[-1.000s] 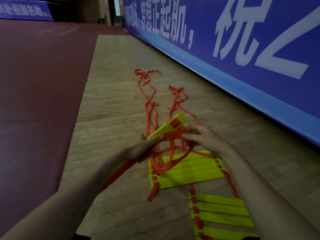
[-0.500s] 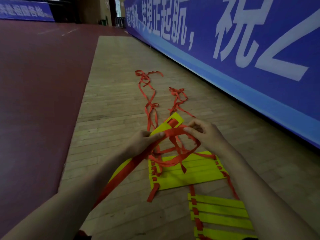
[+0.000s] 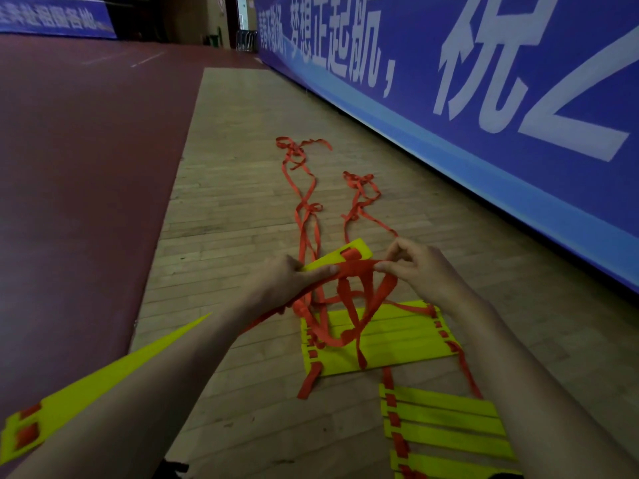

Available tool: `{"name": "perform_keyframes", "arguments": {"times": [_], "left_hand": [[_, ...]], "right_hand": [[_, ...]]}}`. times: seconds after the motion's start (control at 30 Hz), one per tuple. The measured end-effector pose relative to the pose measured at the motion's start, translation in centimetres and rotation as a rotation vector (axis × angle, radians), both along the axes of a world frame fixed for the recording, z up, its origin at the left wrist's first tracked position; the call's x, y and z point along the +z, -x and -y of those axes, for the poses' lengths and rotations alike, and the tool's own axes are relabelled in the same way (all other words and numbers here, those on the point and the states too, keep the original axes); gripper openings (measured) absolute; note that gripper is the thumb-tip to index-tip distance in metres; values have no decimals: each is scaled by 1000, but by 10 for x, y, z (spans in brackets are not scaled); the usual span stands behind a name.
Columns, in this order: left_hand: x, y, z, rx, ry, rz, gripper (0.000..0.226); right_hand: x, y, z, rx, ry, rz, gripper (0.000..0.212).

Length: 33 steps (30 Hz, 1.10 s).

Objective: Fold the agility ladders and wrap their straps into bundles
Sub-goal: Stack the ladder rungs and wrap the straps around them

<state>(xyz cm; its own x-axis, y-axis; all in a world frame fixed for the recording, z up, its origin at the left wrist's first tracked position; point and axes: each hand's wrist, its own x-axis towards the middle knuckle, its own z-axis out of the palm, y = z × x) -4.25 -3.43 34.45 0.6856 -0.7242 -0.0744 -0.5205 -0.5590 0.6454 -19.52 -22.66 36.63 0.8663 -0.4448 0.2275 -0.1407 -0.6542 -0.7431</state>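
- Gripping a long yellow rung (image 3: 86, 397) in the left hand (image 3: 287, 285), fingers curled round it and thumb laid along the top, likely to pin the orange strap (image 3: 356, 266) flat against the plastic. Cannot tell whether one rung or several stacked.
- Pinching that same strap in the right hand (image 3: 422, 271), thumb and forefinger tight on the webbing, other fingers raised and loosely bent. Apparently done to keep the strap taut across the rung for a wrapping turn.
- Slanting from the frame edge at 8 o'clock up past the left hand toward 1 o'clock, clear of the floor, probably so that the webbing can pass round it.
- Draping slack orange loops from the hands down at 6 o'clock onto a folded stack of rungs (image 3: 408, 344) on the wooden floor (image 3: 242, 209).
- Leaving a second stack of rungs (image 3: 449, 426) just beside the first, at its 5 o'clock, joined by side webbing.
- Trailing loose strap tails (image 3: 309, 207) away at 12 o'clock, twisted and not yet wrapped; judged well short of finished bundles.
- Showing no bag, box or other container; nothing stowed anywhere in view.
- Flanked by a blue banner (image 3: 518, 81) at 2 o'clock and maroon court surface (image 3: 86, 167) at 9 o'clock.
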Motion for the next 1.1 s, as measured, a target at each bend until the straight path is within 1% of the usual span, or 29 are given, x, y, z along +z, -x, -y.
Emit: {"name": "perform_keyframes", "arguments": {"times": [0.1, 0.2, 0.3, 0.4, 0.47, 0.57, 0.7, 0.83, 0.97, 1.03, 1.1], "left_hand": [[3, 3, 0, -43, -47, -29, 74], [6, 4, 0, -96, -32, -100, 69], [6, 6, 0, -115, 3, -171, 76], [4, 7, 1, -112, 26, -229, 75], [5, 8, 1, -109, 43, -268, 73], [9, 11, 2, -122, 39, -298, 75], [11, 13, 2, -94, 65, -288, 72], [10, 13, 1, -99, 30, -253, 63], [13, 15, 3, -95, 0, -208, 67], [15, 15, 3, -88, -14, -199, 68], [17, 16, 3, -78, -4, -206, 66]], "right_hand": [[2, -1, -1, 59, -270, 67, 14], [-4, -4, 4, 55, -509, 127, 15], [-17, -8, 7, 15, -669, 146, 14], [-31, -17, -1, -40, -707, 208, 13], [-33, -23, -8, -79, -705, 283, 14], [-31, -29, -13, -96, -740, 370, 13], [-32, -29, -15, -108, -808, 333, 14], [-25, -24, -9, -117, -828, 406, 16], [-15, -20, -1, -60, -901, 483, 16], [-14, -19, 1, -36, -908, 481, 14], [-18, -17, 2, -40, -871, 448, 14]]}}
